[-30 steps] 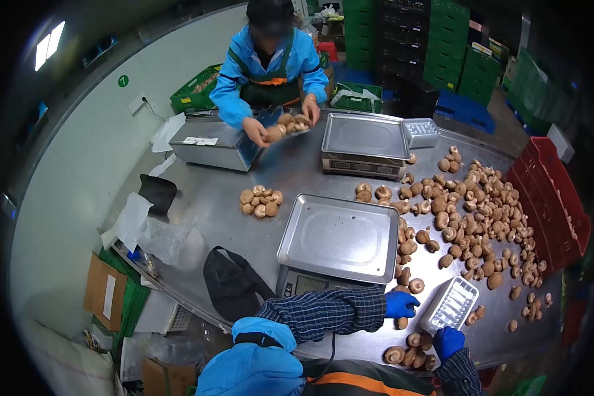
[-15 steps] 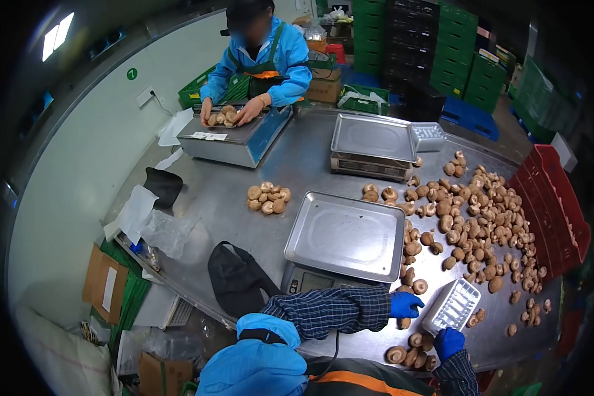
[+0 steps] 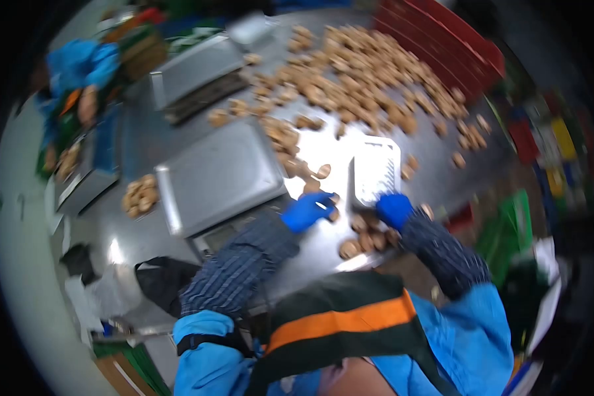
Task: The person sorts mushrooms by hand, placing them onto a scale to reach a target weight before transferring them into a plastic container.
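The view is blurred and tilted. My left hand (image 3: 307,210), in a blue glove, rests on the steel table (image 3: 145,142) beside loose brown mushrooms (image 3: 320,173), just right of the flat scale pan (image 3: 218,175). Blur hides whether its fingers hold one. My right hand (image 3: 394,208), also gloved in blue, grips the near end of a white plastic tray (image 3: 374,171) lying on the table. A small cluster of mushrooms (image 3: 363,239) lies between my hands at the table's near edge.
A big heap of mushrooms (image 3: 369,72) spreads across the far table beside a red crate (image 3: 455,39). A second scale (image 3: 198,66) stands behind. Another person's blue sleeve (image 3: 79,63) shows at far left. A small mushroom pile (image 3: 140,195) and black bag (image 3: 165,277) lie left.
The camera has swung and tilted sharply, so the table now appears rotated and blurred. My hands stay at the tray and the near mushrooms. The other person now appears at far left.
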Tool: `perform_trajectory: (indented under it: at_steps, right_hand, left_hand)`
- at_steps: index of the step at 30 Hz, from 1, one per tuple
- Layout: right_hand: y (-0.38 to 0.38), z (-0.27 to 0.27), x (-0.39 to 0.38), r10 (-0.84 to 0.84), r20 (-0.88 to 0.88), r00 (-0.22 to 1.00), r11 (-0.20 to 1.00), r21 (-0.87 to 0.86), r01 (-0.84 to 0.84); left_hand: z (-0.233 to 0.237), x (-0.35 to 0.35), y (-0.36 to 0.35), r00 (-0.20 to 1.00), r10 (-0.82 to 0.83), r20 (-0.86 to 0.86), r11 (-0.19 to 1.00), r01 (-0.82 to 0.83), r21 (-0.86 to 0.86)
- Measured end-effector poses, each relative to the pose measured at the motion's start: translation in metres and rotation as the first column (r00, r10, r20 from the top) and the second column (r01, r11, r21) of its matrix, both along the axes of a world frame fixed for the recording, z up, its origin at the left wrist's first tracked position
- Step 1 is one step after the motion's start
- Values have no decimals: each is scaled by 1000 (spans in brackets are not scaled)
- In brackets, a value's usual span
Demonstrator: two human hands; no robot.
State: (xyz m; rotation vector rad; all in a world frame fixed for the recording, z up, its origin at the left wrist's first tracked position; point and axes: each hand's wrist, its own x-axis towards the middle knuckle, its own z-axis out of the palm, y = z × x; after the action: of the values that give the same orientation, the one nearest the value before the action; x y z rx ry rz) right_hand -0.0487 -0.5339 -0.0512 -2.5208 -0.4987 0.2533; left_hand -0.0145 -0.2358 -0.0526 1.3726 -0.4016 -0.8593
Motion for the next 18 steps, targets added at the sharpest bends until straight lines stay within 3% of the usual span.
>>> perform_trajectory:
  at_steps: [1,2,3,5,6,7,9,11,13,14,15,16,17,18]
  right_hand:
    - [3,9,3,168,265,949,966,-235,-105]
    - [1,6,7,88,157,984,953,-299,-38]
    - [-1,4,7,117,320,940,931,-365,8]
    - [9,49,5,33,473,881,967,-237,91]
    - [20,74,4,18,372,928,959,-270,89]
    - [28,89,3,0,263,965,952,-297,81]
    - [33,74,0,150,441,885,987,-120,-107]
    - [48,72,-4,232,319,919,955,-256,-153]
    - [40,67,3,177,514,839,984,-85,-156]
    - [27,68,8,-25,491,871,985,158,-61]
    - [10,69,14,-216,418,882,920,389,41]
    - [-3,70,26,-427,363,828,844,489,221]
    - [-16,70,43,-596,197,779,742,506,440]
    - [-25,72,62,-607,-81,791,575,641,508]
  left_hand:
    - [5,-7,-3,988,134,72,991,-133,-21]
    - [24,-10,-4,991,94,93,991,-102,83]
    - [42,-9,-6,990,62,124,979,-85,187]
    - [50,-5,-15,995,81,-62,982,-68,178]
    - [42,1,-20,973,119,-196,981,-85,173]
    - [48,6,-29,975,106,-194,982,-72,172]
    - [74,15,-47,902,268,-337,958,-215,188]
    - [74,31,-57,899,281,-336,959,-253,123]
    - [66,51,-60,959,242,-149,969,-230,93]
    - [61,56,-60,939,294,-178,954,-278,112]
    - [67,63,-63,937,299,-180,953,-283,113]
    - [72,72,-66,953,264,-151,958,-241,155]
    - [74,80,-70,966,226,-127,960,-199,198]
    - [76,87,-82,975,181,-127,967,-153,206]
